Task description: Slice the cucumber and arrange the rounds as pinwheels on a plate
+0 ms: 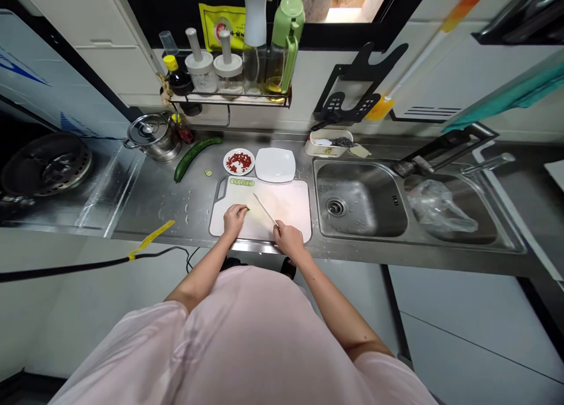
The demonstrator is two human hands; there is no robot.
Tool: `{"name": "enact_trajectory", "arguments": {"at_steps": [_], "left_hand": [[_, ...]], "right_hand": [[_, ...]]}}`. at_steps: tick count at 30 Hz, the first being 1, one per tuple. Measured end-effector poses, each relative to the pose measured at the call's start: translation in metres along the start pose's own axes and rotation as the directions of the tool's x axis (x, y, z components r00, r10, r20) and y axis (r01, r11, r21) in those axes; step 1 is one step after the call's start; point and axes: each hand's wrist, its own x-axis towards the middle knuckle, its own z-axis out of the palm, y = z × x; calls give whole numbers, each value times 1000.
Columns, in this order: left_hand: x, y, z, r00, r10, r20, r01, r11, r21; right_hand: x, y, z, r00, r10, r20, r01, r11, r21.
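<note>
My right hand [288, 239] is shut on the handle of a slim steel kitchen knife [265, 210], whose blade points up and to the left across a white plastic cutting board [291, 208]. My left hand [234, 220] rests on the board, its fingers curled on a pale piece of cucumber [252, 206] close to the blade. A row of thin cucumber slices [242, 182] lies along the board's far edge. A whole dark green cucumber [197, 158] lies on the steel counter [150, 199] to the left.
Just beyond the board are a round plate of chopped red chilli [238, 161] and a white square plate [275, 164]. A steel pot [154, 136] stands left, beyond it a gas burner [46, 164]. A steel sink [359, 198] lies right.
</note>
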Motion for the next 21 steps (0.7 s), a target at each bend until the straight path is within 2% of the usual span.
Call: {"name": "enact_trajectory", "arguments": {"at_steps": [4,9,21], "left_hand": [[0,-1,2,1000,-11,-11,11,1000,6],[0,1,1,1000,-4,6,4,1000,16],[-2,2,0,1000,-5,0,5,999,40]], "right_hand": [[1,-8,2,998,-54,44,55,998,-21],[2,-16,4,993,-112,40,113,993,-33],[4,-25,7,988,-139,67,144,987,-70]]}}
